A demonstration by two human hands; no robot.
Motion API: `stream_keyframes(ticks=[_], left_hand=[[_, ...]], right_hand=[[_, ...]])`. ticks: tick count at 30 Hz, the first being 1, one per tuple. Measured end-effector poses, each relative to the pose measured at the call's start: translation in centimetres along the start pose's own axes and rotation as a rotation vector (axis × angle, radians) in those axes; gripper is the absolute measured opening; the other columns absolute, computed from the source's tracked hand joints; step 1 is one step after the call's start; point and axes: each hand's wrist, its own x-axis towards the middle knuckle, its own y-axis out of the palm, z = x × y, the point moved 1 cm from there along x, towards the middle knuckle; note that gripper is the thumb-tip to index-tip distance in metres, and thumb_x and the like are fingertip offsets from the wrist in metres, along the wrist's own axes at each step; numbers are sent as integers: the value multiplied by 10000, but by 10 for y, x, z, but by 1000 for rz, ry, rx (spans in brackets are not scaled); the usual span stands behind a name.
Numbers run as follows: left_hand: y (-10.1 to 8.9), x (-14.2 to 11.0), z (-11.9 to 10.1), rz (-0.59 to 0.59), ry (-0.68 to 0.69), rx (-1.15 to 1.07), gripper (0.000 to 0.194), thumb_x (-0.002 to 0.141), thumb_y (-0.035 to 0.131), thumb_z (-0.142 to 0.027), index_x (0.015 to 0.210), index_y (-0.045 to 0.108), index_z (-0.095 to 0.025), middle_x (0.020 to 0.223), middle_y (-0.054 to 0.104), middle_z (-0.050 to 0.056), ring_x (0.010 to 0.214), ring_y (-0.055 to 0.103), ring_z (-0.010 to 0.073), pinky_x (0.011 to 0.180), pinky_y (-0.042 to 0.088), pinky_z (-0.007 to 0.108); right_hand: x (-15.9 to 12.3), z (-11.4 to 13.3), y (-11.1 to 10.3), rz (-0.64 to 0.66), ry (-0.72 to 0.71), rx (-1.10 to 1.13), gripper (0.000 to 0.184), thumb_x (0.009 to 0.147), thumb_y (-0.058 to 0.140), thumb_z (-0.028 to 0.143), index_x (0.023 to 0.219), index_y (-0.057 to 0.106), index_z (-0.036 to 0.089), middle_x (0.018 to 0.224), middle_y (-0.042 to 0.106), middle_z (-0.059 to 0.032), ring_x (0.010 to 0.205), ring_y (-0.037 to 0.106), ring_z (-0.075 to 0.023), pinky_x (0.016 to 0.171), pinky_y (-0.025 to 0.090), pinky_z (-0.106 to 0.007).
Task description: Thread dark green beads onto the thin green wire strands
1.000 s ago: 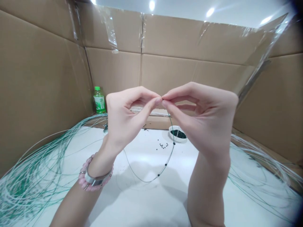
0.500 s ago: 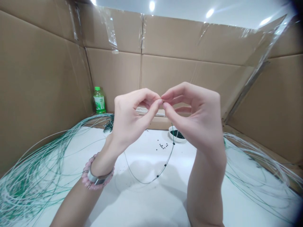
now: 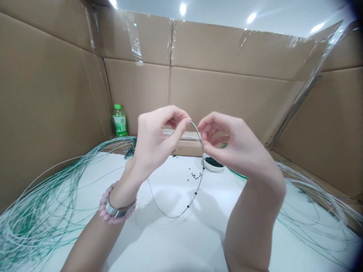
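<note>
My left hand (image 3: 157, 143) pinches a thin green-coated wire (image 3: 181, 215) between thumb and fingertips. The wire curves from that pinch into a loop hanging below my hands, threaded with several small black beads (image 3: 193, 199). My right hand (image 3: 229, 141) is close to the loop's upper right curve, with its fingers curled and apart and no visible grip on the wire. Beyond my hands stands a white bowl (image 3: 212, 164) of black beads. Several loose black beads (image 3: 195, 176) lie on the white surface in front of it.
Bundles of green and white wire (image 3: 34, 211) spread across the left side, with more (image 3: 312, 211) at right. Cardboard walls (image 3: 212, 102) surround the white surface (image 3: 170, 241). A green-capped bottle (image 3: 119, 121) stands at the back left. A pink beaded bracelet (image 3: 116, 211) circles my left wrist.
My right hand has let go of the wire and moved right, away from my left hand. The wire now bows out between my hands, and a green strand shows behind my right hand.
</note>
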Motion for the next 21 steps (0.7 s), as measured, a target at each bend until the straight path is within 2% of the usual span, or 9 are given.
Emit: stream_keyframes(ticks=[2,4,6,9,11,16,17,19,21], left_hand=[[1,1,2,8,-6,-5,115,817,590,-201,719,626,-154,663,657,-20,594,585,67,596,481,166],[3,1,5,62,-22,-23,122,814,593,-205,711,628,-150,655,656,-14,588,581,70,582,474,166],[7,-1,6,132,-53,-51,126,812,594,-210,709,633,-150,641,653,-9,576,576,73,561,463,168],[13,-4,9,178,-114,-130,124,816,588,-215,726,644,-149,642,655,-2,574,577,72,568,467,171],[16,-6,11,165,-149,-193,121,807,599,-221,727,648,-144,649,657,3,588,583,73,589,478,172],[27,-8,33,198,-306,-409,200,799,610,-316,740,648,-129,673,665,26,632,607,87,615,499,187],[30,-10,42,253,-340,-441,260,825,568,-365,758,649,-127,689,669,36,642,612,92,629,506,197],[41,-18,61,478,-386,-386,394,890,418,-432,807,647,-123,748,678,59,677,617,100,662,507,218],[55,-35,82,844,-393,-153,427,911,341,-407,829,647,-120,793,680,69,694,608,106,656,483,220]], right_hand=[[-4,-8,-6,222,51,-83,216,711,599,136,915,594,206,746,630,20,689,611,-127,590,527,-253],[-5,-12,-9,289,93,-93,274,735,638,220,1007,601,210,870,666,-10,823,645,-159,673,548,-288],[-2,-13,-9,163,101,-2,290,749,655,265,1031,615,209,925,681,-31,875,660,-172,711,564,-298],[5,-9,-2,-42,56,154,146,755,653,215,900,665,200,835,701,-25,788,683,-163,665,578,-276],[9,-8,4,-88,25,186,67,761,633,176,801,683,196,762,698,-13,735,685,-155,636,571,-263],[11,-12,8,-118,7,117,109,772,595,152,698,665,192,674,679,-1,649,656,-131,558,511,-229],[11,-12,8,-110,11,89,116,771,584,145,691,654,192,667,675,0,634,644,-125,539,492,-226],[10,-12,6,-109,22,42,126,778,552,140,690,628,188,669,660,4,627,621,-115,521,455,-222],[9,-11,5,-135,29,19,129,789,525,146,688,597,178,670,636,8,629,596,-105,515,428,-214]])
